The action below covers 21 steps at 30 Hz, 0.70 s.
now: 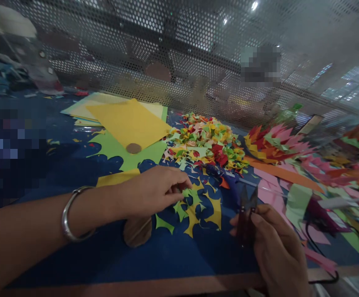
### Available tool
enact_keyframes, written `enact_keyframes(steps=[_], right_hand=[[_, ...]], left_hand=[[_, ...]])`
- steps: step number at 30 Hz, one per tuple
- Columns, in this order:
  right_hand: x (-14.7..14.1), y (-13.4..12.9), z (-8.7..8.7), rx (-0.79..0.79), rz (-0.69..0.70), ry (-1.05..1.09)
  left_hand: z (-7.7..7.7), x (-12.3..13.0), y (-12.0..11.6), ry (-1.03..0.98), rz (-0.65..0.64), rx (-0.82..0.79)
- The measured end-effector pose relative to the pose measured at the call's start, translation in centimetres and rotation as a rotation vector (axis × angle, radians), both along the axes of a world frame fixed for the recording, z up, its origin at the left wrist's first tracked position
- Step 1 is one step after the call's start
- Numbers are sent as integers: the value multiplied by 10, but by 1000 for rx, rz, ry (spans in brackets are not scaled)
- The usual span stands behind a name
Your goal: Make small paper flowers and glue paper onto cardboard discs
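Observation:
My left hand (159, 185), a silver bangle at its wrist, reaches over the blue table. Its thumb and fingers pinch the edge of a green paper scrap (193, 196). Just below lie curved yellow paper offcuts (214, 211) and more green ones. In my right hand (276, 239) is a pair of small dark thread snips (246, 222), blades pointing up and parted. A round brown disc (137, 232) rests beneath my left wrist. Behind that hand, a yellow paper sheet (132, 121) lies across a green sheet (130, 156) with scalloped cut edges, a smaller disc on it.
A large heap of coloured paper scraps (208, 142) sits at the back centre. To the right are pointed paper pieces (281, 142), pink strips (270, 187) and a purple tool (326, 216) with a dark cord. A perforated metal panel (111, 53) stands behind the table.

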State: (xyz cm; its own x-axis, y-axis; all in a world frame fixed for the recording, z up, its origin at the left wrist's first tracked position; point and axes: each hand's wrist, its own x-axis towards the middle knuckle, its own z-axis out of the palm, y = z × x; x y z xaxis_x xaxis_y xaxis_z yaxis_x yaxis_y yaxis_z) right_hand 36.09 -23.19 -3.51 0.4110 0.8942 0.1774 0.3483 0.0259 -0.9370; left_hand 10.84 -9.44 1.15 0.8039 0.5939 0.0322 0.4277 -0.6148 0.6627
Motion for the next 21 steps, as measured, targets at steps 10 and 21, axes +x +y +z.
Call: enact_keyframes(steps=[10,21], right_hand=[[-5,-1,1,-79,-90,73],[-7,-1,6,-105,-73,-79]], left_hand=[[-4,-14,-8,159,-63,224],[-2,7,-30,165,-182,77]])
